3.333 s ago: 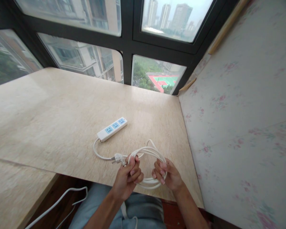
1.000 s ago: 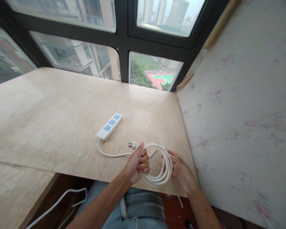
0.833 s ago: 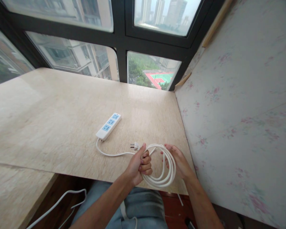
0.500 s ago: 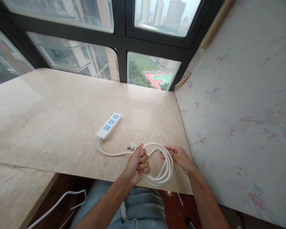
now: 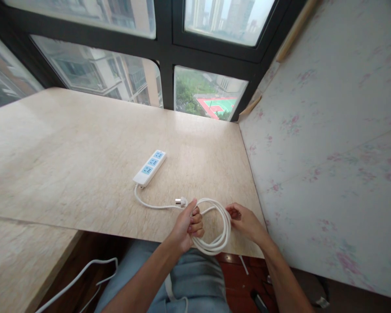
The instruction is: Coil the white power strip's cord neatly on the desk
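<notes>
My left hand (image 5: 189, 226) is closed in a fist around the left side of a looped white power cord (image 5: 226, 226). The cord's plug (image 5: 181, 202), with bare metal prongs, pokes out just beyond my left thumb. From the bundle a single length of cord runs left to a white power strip (image 5: 150, 168) with blue socket faces, lying at a slant on the tabletop. At the right edge of the loops is my right hand (image 5: 246, 221), its fingers loosely curled with a hollow between them. The fingertips are at the outermost loop; whether they touch it is unclear.
The beige marble-patterned surface (image 5: 84, 152) reaches back to dark-framed windows (image 5: 166, 56). A flowered wall (image 5: 313, 174) bounds it on the right. A lower beige slab (image 5: 22, 256) is at the left front. White tubing (image 5: 84, 269) shows below, beside my legs (image 5: 195, 278).
My right hand's fingers, stretched behind the loops before, are now curled at their right edge. The coil looks narrower, its right side drawn in. My left hand keeps its grip.
</notes>
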Motion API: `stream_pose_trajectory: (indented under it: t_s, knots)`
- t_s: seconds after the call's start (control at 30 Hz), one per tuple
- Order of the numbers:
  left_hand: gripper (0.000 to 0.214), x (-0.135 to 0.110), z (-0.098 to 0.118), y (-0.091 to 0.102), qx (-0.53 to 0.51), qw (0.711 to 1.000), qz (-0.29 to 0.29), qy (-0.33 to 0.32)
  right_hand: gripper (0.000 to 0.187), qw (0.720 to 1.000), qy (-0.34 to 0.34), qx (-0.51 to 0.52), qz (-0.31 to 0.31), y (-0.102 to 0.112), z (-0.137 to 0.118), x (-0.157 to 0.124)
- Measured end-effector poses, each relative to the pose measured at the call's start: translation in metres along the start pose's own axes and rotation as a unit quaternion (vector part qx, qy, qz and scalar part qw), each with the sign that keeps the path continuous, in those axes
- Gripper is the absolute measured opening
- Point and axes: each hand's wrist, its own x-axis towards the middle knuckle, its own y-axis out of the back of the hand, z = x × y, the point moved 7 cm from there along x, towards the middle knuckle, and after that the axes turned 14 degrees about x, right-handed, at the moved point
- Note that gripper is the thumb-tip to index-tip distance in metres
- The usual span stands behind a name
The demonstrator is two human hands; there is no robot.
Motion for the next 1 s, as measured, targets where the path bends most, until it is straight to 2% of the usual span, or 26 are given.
stream_pose_trajectory:
  t_s: [0.07,0.23,0.4,0.5,0.6,0.67,0.83,0.9,1.0]
  knots:
    - [0.045,-0.001,-0.001,0.003,0.010,1.000,-0.004,0.006,0.021,0.999,0.010,-0.046,0.004,-0.001,-0.004,-0.001]
    - [0.045,-0.007,-0.006,0.007,0.009,1.000,0.018,0.005,0.046,0.996,0.028,-0.083,-0.002,-0.007,-0.022,-0.004]
    - [0.048,-0.021,-0.008,0.012,-0.016,0.999,0.037,-0.015,0.020,0.995,-0.032,-0.096,-0.003,-0.011,-0.017,-0.011]
    - [0.050,-0.029,-0.008,0.017,-0.028,0.998,0.045,-0.023,0.012,0.996,-0.086,-0.034,-0.008,-0.017,-0.001,-0.020]
    - [0.051,-0.037,-0.011,0.022,-0.018,0.999,0.045,-0.015,0.008,0.994,-0.103,0.016,-0.018,-0.023,0.007,-0.029]
    - [0.051,-0.041,-0.013,0.026,-0.001,0.999,0.043,-0.009,0.010,0.996,-0.083,0.008,-0.014,-0.025,0.005,-0.032]
    - [0.051,-0.052,-0.017,0.032,0.036,0.999,0.034,0.007,0.011,0.992,0.021,-0.122,0.030,-0.023,-0.015,-0.029]
    - [0.049,-0.055,-0.020,0.033,0.043,0.999,0.027,0.021,0.020,0.987,0.053,-0.145,0.047,-0.024,-0.024,-0.024]
    - [0.047,-0.058,-0.025,0.033,0.040,0.998,0.014,0.042,0.028,0.985,0.104,-0.139,0.021,-0.039,-0.045,-0.011]
